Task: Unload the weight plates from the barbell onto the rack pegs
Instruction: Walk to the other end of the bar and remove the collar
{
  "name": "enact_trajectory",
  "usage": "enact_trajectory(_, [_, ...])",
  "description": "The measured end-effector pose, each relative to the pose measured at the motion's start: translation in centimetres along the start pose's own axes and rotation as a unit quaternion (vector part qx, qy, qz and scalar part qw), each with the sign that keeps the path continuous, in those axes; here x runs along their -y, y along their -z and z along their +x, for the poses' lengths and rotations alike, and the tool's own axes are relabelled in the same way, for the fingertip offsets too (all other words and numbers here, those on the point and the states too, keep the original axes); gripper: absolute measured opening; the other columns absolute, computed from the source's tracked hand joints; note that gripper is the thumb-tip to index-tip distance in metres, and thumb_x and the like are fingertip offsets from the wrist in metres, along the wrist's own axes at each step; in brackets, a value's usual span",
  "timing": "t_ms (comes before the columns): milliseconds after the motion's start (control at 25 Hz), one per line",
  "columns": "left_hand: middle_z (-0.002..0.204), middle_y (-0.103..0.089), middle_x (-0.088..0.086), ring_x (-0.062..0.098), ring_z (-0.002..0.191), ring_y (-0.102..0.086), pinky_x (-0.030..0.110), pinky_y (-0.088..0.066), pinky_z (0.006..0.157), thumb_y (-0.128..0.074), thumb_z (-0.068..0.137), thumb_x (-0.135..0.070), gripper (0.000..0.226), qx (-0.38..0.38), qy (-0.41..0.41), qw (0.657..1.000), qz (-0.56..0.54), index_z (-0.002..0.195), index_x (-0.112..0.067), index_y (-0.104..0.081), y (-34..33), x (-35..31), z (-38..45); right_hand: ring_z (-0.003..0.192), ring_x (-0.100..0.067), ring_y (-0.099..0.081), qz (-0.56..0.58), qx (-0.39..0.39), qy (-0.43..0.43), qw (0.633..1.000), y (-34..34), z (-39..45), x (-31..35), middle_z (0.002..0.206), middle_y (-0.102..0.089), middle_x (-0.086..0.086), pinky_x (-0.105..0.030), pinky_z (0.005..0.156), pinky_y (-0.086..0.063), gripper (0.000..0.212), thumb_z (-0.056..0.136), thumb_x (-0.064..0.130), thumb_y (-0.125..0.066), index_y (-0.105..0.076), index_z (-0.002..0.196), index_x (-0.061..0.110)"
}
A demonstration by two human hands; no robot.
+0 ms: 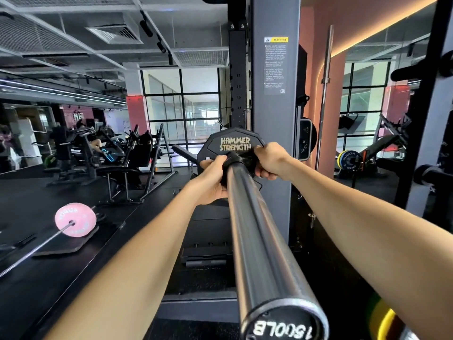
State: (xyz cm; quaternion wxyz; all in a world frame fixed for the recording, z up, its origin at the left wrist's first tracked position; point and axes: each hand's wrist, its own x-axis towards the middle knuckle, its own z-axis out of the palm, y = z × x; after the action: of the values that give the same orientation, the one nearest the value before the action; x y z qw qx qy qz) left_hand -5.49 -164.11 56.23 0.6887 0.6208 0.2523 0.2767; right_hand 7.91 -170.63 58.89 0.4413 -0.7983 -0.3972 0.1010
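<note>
A thick steel barbell sleeve (257, 236) runs away from me, its end cap marked 1500LB at the bottom. At its far end sits a small black weight plate (232, 141) lettered HAMMER STRENGTH. My left hand (210, 182) grips the plate's left lower edge beside the sleeve. My right hand (269, 163) holds its right edge. A black collar ring on the sleeve lies between my hands, against the plate. Rack pegs (434, 177) stick out from the black upright at the right.
The grey rack upright (274, 106) stands right behind the plate. A stored plate (305, 141) hangs behind that upright. A pink plate on another barbell (74, 223) lies on the floor at left. Benches and machines fill the left background; coloured plates (348, 161) sit at right.
</note>
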Motion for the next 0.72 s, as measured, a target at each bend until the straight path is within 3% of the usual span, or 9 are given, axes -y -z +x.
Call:
enact_trajectory(80, [0.039, -0.050, -0.005, 0.006, 0.036, -0.051, 0.018, -0.042, 0.036, -0.043, 0.101, -0.027, 0.026, -0.015, -0.004, 1.000, 0.012, 0.078, -0.018, -0.034, -0.1, 0.0, -0.3, 0.030, -0.020, -0.036, 0.017, 0.020, 0.008, 1.000, -0.5, 0.0, -1.1, 0.054, -0.053, -0.014, -0.017, 0.031, -0.027, 0.046, 0.102, 0.025, -0.029, -0.050, 0.068, 0.001])
enact_trajectory(200, [0.037, -0.048, -0.005, 0.005, 0.030, -0.047, 0.015, -0.039, 0.033, -0.045, 0.101, -0.024, 0.023, -0.047, -0.008, 0.999, 0.019, 0.086, -0.018, -0.030, -0.5, -0.1, -1.0, 0.037, -0.020, -0.035, 0.027, 0.029, 0.018, 0.999, -1.1, 0.1, -2.0, 0.057, -0.050, -0.016, -0.017, 0.035, -0.026, 0.029, 0.094, 0.008, -0.026, -0.048, 0.079, 0.001])
enact_trajectory(320, [0.063, -0.046, 0.002, 0.005, 0.032, -0.048, 0.013, -0.036, 0.031, -0.046, 0.100, -0.020, 0.018, -0.099, -0.026, 0.994, 0.031, 0.098, -0.020, -0.028, -1.0, 0.0, -1.5, 0.039, -0.019, -0.038, 0.014, 0.027, 0.033, 0.999, -1.3, 0.0, -2.4, 0.059, -0.051, -0.013, -0.018, 0.038, -0.029, 0.027, 0.093, 0.006, -0.024, -0.050, 0.086, 0.007])
enact_trajectory(400, [0.071, -0.040, 0.002, 0.009, 0.047, -0.049, 0.011, -0.034, 0.028, -0.043, 0.101, -0.022, 0.013, -0.121, -0.034, 0.991, 0.044, 0.103, -0.018, -0.031, -1.3, -0.1, -2.5, 0.040, -0.018, -0.037, 0.030, 0.025, 0.041, 0.998, -1.1, -1.1, -2.5, 0.060, -0.050, -0.013, -0.017, 0.037, -0.027, 0.027, 0.094, 0.008, -0.021, -0.046, 0.082, 0.012])
enact_trajectory(480, [0.072, -0.040, 0.002, 0.011, 0.053, -0.046, 0.011, -0.033, 0.028, -0.043, 0.101, -0.024, 0.014, -0.118, -0.034, 0.991, 0.050, 0.108, -0.017, -0.033, -1.4, -0.1, -4.0, 0.045, -0.018, -0.035, 0.031, 0.022, 0.042, 0.998, -0.8, -2.9, -2.2, 0.061, -0.048, -0.014, -0.018, 0.039, -0.026, 0.026, 0.093, 0.009, -0.018, -0.038, 0.077, 0.014])
enact_trajectory(560, [0.068, -0.040, 0.004, 0.008, 0.040, -0.050, 0.012, -0.033, 0.028, -0.042, 0.101, -0.022, 0.009, -0.112, -0.041, 0.991, 0.058, 0.100, -0.016, -0.035, -1.5, 0.1, -5.3, 0.048, -0.018, -0.034, 0.025, 0.022, 0.037, 0.999, -0.6, -4.6, -2.0, 0.062, -0.048, -0.015, -0.018, 0.040, -0.025, 0.025, 0.093, 0.010, -0.016, -0.036, 0.077, 0.014])
enact_trajectory(640, [0.065, -0.044, 0.004, 0.005, 0.031, -0.049, 0.013, -0.035, 0.029, -0.041, 0.102, -0.021, 0.012, -0.102, -0.040, 0.992, 0.061, 0.091, -0.017, -0.037, -1.6, 0.3, -7.3, 0.046, -0.018, -0.034, 0.025, 0.021, 0.032, 0.999, -0.3, -7.0, -1.7, 0.063, -0.048, -0.016, -0.017, 0.039, -0.025, 0.024, 0.093, 0.011, -0.017, -0.040, 0.086, 0.011])
enact_trajectory(720, [0.065, -0.051, 0.005, 0.004, 0.033, -0.053, 0.014, -0.040, 0.033, -0.039, 0.103, -0.022, 0.014, -0.059, -0.034, 0.995, 0.071, 0.102, -0.009, -0.045, -1.6, 0.6, -10.0, 0.046, -0.019, -0.035, 0.014, 0.016, 0.034, 0.999, 0.2, -10.1, -1.3, 0.064, -0.050, -0.019, -0.018, 0.039, -0.026, 0.028, 0.094, 0.009, -0.019, -0.046, 0.100, 0.009])
